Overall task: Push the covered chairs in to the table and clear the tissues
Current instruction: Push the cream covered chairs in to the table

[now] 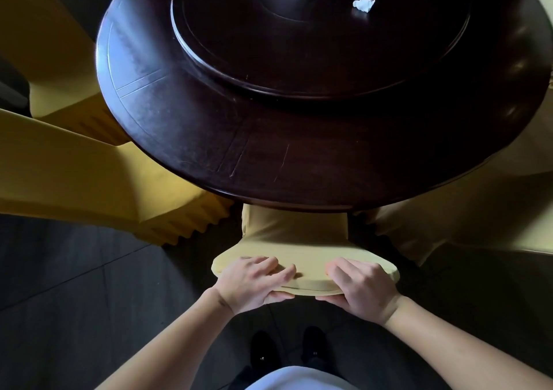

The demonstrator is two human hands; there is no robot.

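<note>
Here, in the head view, both hands grip the top of a yellow-covered chair [299, 240] at lower centre, its seat tucked under the near rim of the round dark table [179, 120]. The left hand [254, 279] and right hand [362, 285] each curl fingers over the chair back, thumbs beneath its edge. A crumpled white tissue [363, 4] lies on the turntable [299, 69] at upper right. Other covered chairs [89, 165] stand at left and right. Black shoes [264, 347] show at the bottom.
</note>
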